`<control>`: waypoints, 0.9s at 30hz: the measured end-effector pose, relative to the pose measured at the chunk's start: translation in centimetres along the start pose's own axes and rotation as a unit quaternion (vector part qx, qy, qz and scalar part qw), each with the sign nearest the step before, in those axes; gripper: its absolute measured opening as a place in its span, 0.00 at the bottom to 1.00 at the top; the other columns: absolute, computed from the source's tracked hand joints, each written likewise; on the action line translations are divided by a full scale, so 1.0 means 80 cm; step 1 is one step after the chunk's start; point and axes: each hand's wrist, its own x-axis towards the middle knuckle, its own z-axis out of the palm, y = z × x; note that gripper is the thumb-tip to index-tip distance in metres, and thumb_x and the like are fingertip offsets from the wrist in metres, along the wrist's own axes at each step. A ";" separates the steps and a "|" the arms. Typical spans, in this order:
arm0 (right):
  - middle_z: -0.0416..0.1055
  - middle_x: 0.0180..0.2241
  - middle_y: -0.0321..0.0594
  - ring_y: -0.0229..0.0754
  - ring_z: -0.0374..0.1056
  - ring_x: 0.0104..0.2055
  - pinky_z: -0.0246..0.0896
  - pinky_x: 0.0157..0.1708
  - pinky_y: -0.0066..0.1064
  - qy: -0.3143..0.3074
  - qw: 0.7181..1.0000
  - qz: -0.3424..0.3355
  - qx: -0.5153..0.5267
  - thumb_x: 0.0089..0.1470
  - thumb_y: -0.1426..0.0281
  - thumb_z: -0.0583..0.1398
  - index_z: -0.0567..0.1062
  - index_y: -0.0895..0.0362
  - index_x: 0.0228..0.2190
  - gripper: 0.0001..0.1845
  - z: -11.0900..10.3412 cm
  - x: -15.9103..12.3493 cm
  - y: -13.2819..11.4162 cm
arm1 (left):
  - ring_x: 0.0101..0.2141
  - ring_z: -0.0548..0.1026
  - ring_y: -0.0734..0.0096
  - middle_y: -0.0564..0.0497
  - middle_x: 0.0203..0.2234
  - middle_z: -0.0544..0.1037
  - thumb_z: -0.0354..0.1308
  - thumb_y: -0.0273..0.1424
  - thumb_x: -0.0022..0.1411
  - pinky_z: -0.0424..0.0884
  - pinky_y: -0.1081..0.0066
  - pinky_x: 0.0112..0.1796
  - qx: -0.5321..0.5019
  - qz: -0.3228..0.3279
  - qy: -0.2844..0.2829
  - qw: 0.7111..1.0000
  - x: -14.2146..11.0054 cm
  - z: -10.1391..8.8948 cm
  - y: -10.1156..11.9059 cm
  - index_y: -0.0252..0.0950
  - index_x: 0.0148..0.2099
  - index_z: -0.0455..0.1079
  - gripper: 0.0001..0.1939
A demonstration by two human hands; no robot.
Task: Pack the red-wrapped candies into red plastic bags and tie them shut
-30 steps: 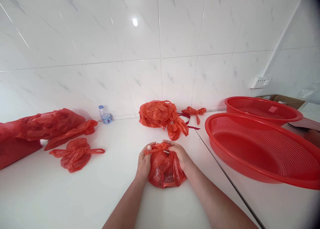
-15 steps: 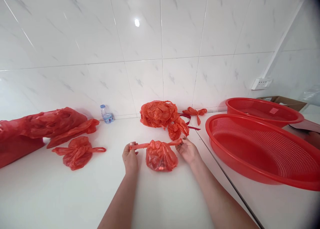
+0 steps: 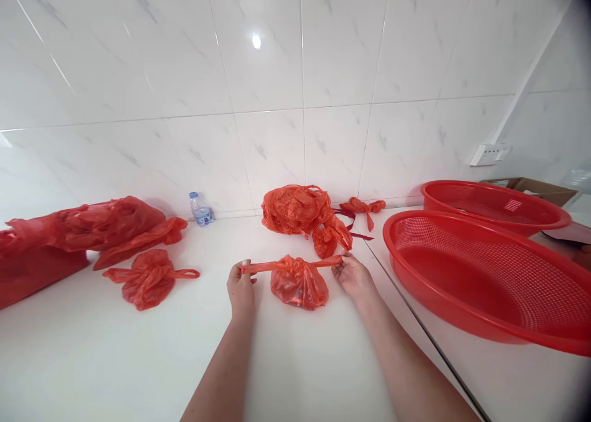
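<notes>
You are working in a kitchen or similar preparation room. Confirm this by the following indicators: white marble-pattern wall tiles (image 3: pixel 268 59), a white tabletop (image 3: pixel 138 360) along the wall, a wall socket (image 3: pixel 489 154), and two red perforated plastic baskets (image 3: pixel 462 274) at the tabletop's right end.

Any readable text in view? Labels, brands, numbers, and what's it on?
No text can be read for certain.
The water bottle: blue label, too small to read.
The white wall socket: no legible marking.
The red plastic bag between the left hand and right hand: no print visible.
</notes>
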 end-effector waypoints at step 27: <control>0.72 0.41 0.39 0.45 0.68 0.43 0.63 0.42 0.36 -0.237 0.852 -0.044 -0.466 0.50 0.66 0.59 0.70 0.52 0.39 0.12 0.037 -0.046 0.052 | 0.33 0.76 0.62 0.49 0.31 0.78 0.65 0.35 0.47 0.72 0.63 0.36 0.049 0.021 -0.228 0.972 -0.054 0.029 0.002 0.38 0.37 0.73 0.13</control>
